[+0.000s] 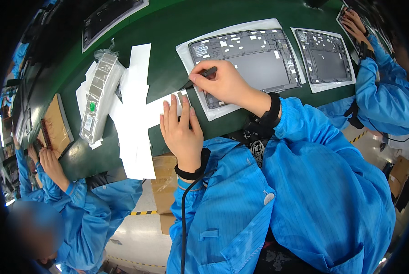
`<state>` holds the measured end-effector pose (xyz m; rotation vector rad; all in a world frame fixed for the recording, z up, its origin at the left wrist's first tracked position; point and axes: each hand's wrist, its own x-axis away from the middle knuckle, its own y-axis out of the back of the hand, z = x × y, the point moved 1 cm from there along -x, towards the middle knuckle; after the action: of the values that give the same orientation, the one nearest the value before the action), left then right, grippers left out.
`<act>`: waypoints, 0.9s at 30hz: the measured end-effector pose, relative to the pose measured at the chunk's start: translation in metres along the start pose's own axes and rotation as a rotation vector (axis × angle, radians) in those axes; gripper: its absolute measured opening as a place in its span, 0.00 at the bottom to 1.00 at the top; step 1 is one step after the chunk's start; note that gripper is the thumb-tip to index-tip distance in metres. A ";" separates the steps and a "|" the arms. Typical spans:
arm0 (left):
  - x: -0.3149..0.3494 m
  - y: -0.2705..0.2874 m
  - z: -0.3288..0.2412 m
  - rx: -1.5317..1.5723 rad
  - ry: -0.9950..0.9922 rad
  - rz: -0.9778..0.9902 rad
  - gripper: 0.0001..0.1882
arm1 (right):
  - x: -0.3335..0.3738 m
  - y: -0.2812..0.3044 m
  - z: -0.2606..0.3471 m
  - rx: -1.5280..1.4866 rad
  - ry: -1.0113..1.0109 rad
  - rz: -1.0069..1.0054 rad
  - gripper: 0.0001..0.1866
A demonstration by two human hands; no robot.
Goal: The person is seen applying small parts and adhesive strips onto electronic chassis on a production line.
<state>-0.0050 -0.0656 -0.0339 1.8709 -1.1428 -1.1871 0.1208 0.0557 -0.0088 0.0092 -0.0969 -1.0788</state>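
Observation:
My left hand (182,132) lies with its fingers stretched out on a white paper strip (156,111), pressing its right end against the table. Small grey-brown pieces show on the strip beside the fingertips. In my right hand (225,83) is a slim black tool that looks like tweezers (209,71), pinched between thumb and fingers. Its dark tip points down left, close to the strip's end. Just right of the strip, partly behind my right hand, lies a dark tablet-shaped housing (259,64) dotted with small white patches, on a white sheet (184,51).
More white strips (138,137) fan out to the left, beside a clear plastic-wrapped stack (99,91). A second housing (325,57) lies to the right on the green table (163,59). Co-workers in blue sit on both sides. A black cord (183,219) trails from my left wristband.

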 end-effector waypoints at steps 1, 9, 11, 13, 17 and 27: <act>0.001 0.000 0.001 -0.031 -0.010 0.007 0.17 | -0.001 0.002 -0.002 0.015 -0.004 0.000 0.09; 0.000 0.001 -0.001 -0.065 -0.021 0.037 0.16 | 0.002 -0.002 -0.001 0.098 -0.028 -0.033 0.08; 0.000 0.001 -0.001 -0.076 -0.025 0.035 0.17 | 0.003 -0.002 -0.002 0.101 -0.033 -0.038 0.08; 0.000 0.002 -0.002 -0.080 -0.024 0.042 0.17 | 0.002 -0.004 -0.005 0.063 -0.004 0.004 0.08; -0.001 0.001 -0.001 -0.083 -0.018 0.060 0.17 | 0.000 0.001 -0.005 -0.113 -0.037 -0.082 0.09; 0.000 0.000 -0.004 -0.078 -0.024 0.063 0.17 | 0.007 -0.004 -0.001 0.048 0.051 -0.064 0.11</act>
<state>-0.0015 -0.0655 -0.0322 1.7545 -1.1442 -1.2044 0.1211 0.0476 -0.0099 0.0831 -0.0770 -1.1389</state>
